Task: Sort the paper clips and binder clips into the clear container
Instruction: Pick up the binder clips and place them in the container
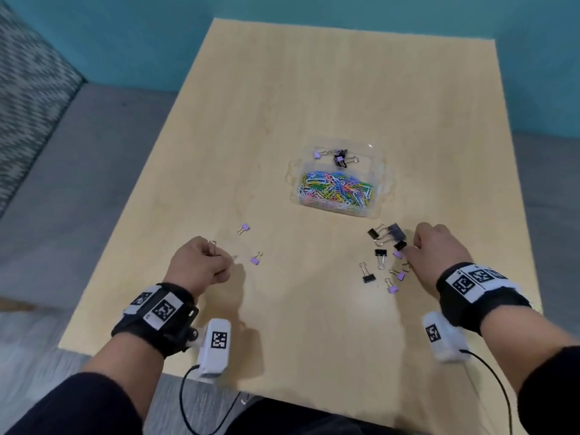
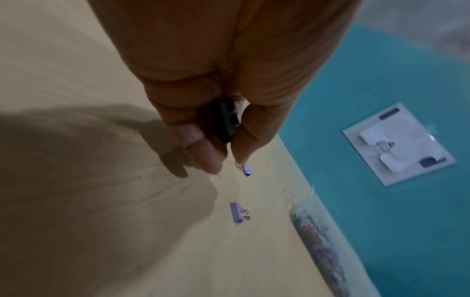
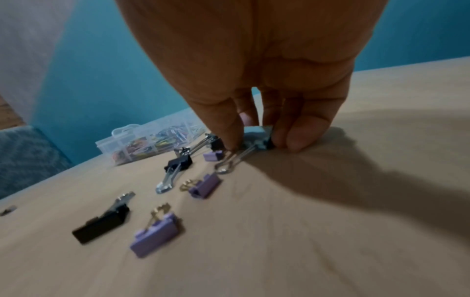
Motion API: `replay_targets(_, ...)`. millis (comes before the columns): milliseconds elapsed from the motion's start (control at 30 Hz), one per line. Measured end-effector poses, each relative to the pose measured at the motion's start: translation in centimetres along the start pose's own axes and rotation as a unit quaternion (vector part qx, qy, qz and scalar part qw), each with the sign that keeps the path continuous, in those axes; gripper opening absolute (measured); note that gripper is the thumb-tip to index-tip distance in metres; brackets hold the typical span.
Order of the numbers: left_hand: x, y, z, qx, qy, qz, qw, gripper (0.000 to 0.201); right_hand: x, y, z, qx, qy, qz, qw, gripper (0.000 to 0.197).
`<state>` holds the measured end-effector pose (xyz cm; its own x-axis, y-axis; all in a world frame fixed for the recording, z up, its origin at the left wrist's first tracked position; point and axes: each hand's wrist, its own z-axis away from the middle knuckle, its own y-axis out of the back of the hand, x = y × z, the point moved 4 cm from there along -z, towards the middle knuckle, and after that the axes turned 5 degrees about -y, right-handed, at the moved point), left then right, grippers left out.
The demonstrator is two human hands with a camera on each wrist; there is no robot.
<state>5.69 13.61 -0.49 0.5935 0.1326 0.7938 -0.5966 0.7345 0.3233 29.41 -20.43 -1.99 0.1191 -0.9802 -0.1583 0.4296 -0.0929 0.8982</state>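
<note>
A clear container (image 1: pixel 382 180) stands mid-table, with coloured paper clips (image 1: pixel 335 189) in its near compartment and a few binder clips (image 1: pixel 340 158) in the far one. My left hand (image 1: pixel 219 262) is curled round a black binder clip (image 2: pixel 225 122), whose wire loop sticks out above the knuckles. Two purple binder clips (image 1: pixel 244 228) (image 1: pixel 256 259) lie just right of it. My right hand (image 3: pixel 257 140) pinches a black binder clip (image 3: pixel 255 131) on the table, at the right edge of a scatter of several black and purple binder clips (image 1: pixel 380 254).
The wooden table (image 1: pixel 314 89) ends in a front edge close to my wrists. A teal wall rises behind it, with a paper sheet (image 2: pixel 399 143) stuck on it. A grey patterned sofa (image 1: pixel 28 98) stands at the left. Cables hang from both wrist cameras.
</note>
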Motion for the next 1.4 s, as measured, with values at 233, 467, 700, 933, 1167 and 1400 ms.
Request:
replay_targets(233,2.1,-0.9,-2.3,0.027,-0.131,-0.225,0.965,0.014,1.0,1.2,-0.3,-0.024,-0.1,-0.272,0.957,0.01)
replay_targets(467,3.2,-4.1,-3.8,-0.006,-0.234,-0.49,0.84,0.014,1.9,1.2,0.5,-0.173,-0.291,-0.801,0.494,0.012)
replay_targets(700,4.3,-4.9,-3.9,-0.005,-0.172,-0.486,0.857,0.012,-0.7,2.3,-2.0,-0.104,-0.065,-0.317,0.94,0.016)
replay_targets(933,12.5,-11.7,-6.2,-0.016,-0.308,-0.436,0.846,0.014,-2.8,1.6,-3.0,-0.077,0.177,0.047,0.98,0.029)
replay_targets(1167,18.0,-20.1,-9.7,-0.054,-0.372,-0.481,0.792,0.016,-2.2,1.5,-3.2,-0.077,0.137,0.015,0.987,0.034)
replay_targets(1400,17.2,-19.0,-8.9,-0.081,-0.35,-0.377,0.853,0.042,-0.4,3.6,-3.8,-0.07,0.034,-0.154,0.985,0.017)
